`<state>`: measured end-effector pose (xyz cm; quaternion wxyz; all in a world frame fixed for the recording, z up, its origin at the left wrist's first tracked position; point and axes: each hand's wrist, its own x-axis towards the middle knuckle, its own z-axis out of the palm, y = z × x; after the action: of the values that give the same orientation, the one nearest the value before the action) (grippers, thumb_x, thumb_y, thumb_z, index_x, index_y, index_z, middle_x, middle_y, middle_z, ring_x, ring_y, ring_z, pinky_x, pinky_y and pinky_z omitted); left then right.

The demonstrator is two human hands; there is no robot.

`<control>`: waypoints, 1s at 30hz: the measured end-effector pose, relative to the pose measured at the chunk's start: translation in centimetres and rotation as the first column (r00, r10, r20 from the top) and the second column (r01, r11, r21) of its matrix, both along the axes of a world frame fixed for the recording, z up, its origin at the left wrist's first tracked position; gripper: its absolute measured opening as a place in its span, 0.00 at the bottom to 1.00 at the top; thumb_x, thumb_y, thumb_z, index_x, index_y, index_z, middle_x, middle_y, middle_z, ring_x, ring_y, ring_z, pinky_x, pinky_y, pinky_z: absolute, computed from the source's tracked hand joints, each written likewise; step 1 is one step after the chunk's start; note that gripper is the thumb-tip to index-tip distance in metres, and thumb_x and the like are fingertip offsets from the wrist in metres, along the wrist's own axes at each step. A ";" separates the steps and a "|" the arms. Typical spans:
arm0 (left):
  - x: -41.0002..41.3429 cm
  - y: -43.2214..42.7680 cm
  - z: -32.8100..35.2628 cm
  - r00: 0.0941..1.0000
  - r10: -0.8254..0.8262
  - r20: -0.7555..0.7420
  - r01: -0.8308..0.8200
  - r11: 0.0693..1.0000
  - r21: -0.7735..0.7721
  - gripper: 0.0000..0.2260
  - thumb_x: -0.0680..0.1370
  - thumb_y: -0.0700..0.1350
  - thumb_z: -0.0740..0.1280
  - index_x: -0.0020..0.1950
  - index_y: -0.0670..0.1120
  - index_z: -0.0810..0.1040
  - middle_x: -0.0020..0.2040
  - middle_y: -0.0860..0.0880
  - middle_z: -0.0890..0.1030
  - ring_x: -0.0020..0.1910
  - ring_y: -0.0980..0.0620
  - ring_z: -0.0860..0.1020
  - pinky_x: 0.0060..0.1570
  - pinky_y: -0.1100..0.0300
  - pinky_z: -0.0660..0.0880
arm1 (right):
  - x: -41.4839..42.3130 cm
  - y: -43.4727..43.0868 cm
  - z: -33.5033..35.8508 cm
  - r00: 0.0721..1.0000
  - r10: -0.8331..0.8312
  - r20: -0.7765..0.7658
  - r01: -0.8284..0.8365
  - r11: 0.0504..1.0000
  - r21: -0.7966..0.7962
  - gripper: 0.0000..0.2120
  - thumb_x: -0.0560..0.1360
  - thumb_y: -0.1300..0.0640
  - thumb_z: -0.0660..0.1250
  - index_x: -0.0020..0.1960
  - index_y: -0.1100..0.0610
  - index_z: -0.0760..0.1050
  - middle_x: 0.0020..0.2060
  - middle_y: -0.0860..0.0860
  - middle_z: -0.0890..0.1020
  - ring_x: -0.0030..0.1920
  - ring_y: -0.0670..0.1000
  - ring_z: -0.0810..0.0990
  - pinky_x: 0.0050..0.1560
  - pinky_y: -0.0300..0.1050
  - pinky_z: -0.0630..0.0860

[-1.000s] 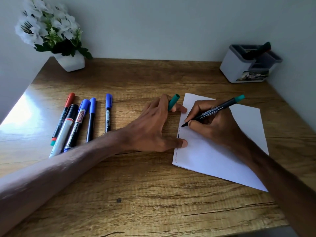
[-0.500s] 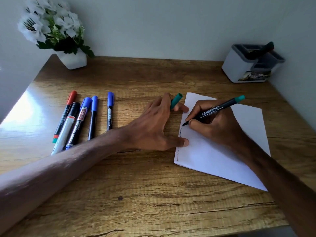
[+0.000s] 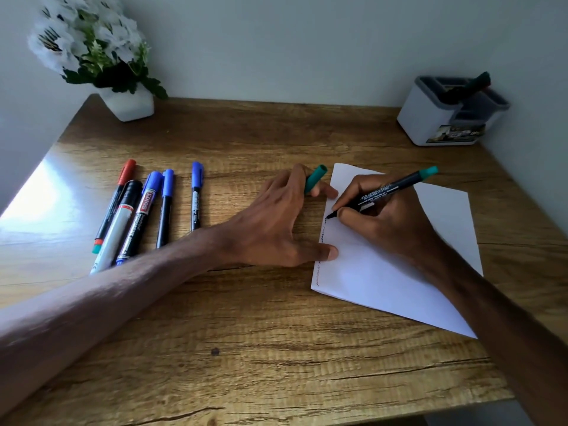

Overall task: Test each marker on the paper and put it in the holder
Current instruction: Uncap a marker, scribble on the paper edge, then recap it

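My right hand grips an uncapped black marker with a green end, its tip touching the left edge of the white paper, where small squiggles run down the margin. My left hand lies on the desk beside the paper, thumb pressing the sheet's edge, and holds the green cap between its fingers. Several capped markers lie in a row at the left: red, black-and-white, and three blue-capped. The white holder stands at the back right with one dark marker in it.
A white pot of white flowers stands in the back left corner. The wooden desk meets walls at the back and on both sides. Its front edge runs along the bottom of the view.
The marker tip has moved a little way up the paper's left margin, adding to the squiggles. The left hand has stayed in place with the cap.
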<state>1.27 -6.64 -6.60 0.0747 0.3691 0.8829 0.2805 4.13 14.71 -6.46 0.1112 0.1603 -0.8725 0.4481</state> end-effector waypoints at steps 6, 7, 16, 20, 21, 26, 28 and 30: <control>0.0 0.1 0.0 1.000 0.002 0.002 -0.002 1.000 0.009 0.40 0.70 0.64 0.76 0.74 0.49 0.62 0.51 0.74 0.57 0.57 0.67 0.57 0.67 0.62 0.59 | 0.1 0.0 0.1 1.000 -0.025 0.012 0.025 1.000 0.010 0.03 0.71 0.68 0.74 0.41 0.61 0.84 0.37 0.52 0.85 0.41 0.50 0.84 0.43 0.46 0.83; 0.0 0.1 0.0 1.000 0.003 0.001 -0.003 1.000 0.012 0.40 0.70 0.63 0.76 0.73 0.49 0.62 0.51 0.71 0.58 0.57 0.66 0.57 0.67 0.62 0.59 | 0.1 0.0 0.1 0.999 -0.029 0.017 0.029 1.000 0.006 0.04 0.71 0.68 0.74 0.42 0.61 0.84 0.38 0.52 0.86 0.42 0.50 0.85 0.44 0.47 0.83; 0.0 0.0 0.0 1.000 -0.005 -0.008 0.006 1.000 0.018 0.39 0.70 0.63 0.76 0.74 0.51 0.62 0.49 0.65 0.56 0.58 0.64 0.58 0.67 0.61 0.59 | 0.1 -0.1 0.1 0.998 -0.061 0.014 0.061 0.998 0.001 0.01 0.70 0.65 0.74 0.42 0.60 0.84 0.38 0.52 0.86 0.42 0.50 0.85 0.45 0.49 0.82; 0.0 0.1 0.0 1.000 -0.002 -0.005 0.002 1.000 0.018 0.39 0.70 0.63 0.76 0.73 0.51 0.62 0.47 0.64 0.55 0.56 0.63 0.59 0.65 0.61 0.60 | 0.1 0.0 0.1 0.997 -0.073 0.025 0.073 0.997 -0.006 0.02 0.70 0.66 0.74 0.42 0.60 0.84 0.38 0.52 0.86 0.42 0.50 0.85 0.46 0.52 0.82; 0.0 0.1 0.0 1.000 0.000 -0.009 0.001 1.000 0.021 0.39 0.70 0.63 0.76 0.73 0.51 0.62 0.48 0.64 0.55 0.56 0.64 0.58 0.64 0.61 0.60 | 0.1 -0.1 0.1 0.997 -0.076 0.030 0.076 0.997 -0.010 0.03 0.71 0.66 0.74 0.42 0.60 0.85 0.38 0.52 0.86 0.42 0.50 0.85 0.46 0.53 0.82; 0.1 0.1 0.1 1.000 -0.004 -0.015 0.004 1.000 0.020 0.38 0.70 0.63 0.76 0.72 0.50 0.62 0.53 0.72 0.56 0.55 0.66 0.57 0.64 0.63 0.58 | 0.0 0.1 0.0 0.995 -0.083 0.047 0.084 0.996 -0.014 0.02 0.71 0.65 0.74 0.43 0.60 0.85 0.39 0.52 0.86 0.42 0.51 0.85 0.45 0.54 0.81; 0.1 0.1 0.1 1.000 -0.003 -0.015 0.003 1.000 0.023 0.37 0.70 0.62 0.76 0.70 0.52 0.61 0.53 0.64 0.60 0.55 0.66 0.57 0.65 0.63 0.58 | -0.1 0.1 -0.1 0.994 -0.095 0.050 0.096 0.995 -0.017 0.03 0.71 0.66 0.74 0.43 0.60 0.85 0.39 0.52 0.86 0.42 0.50 0.85 0.45 0.52 0.82; 0.1 0.1 0.1 1.000 -0.004 -0.019 0.005 1.000 0.023 0.36 0.71 0.63 0.76 0.70 0.53 0.61 0.53 0.63 0.60 0.56 0.66 0.58 0.65 0.62 0.59 | -0.1 0.0 -0.1 0.994 -0.099 0.050 0.100 0.995 -0.008 0.03 0.72 0.66 0.74 0.43 0.60 0.85 0.39 0.52 0.86 0.42 0.50 0.85 0.42 0.47 0.82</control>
<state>1.40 -6.54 -6.52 0.0626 0.3747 0.8794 0.2869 4.03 14.72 -6.58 0.1125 0.1049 -0.8795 0.4503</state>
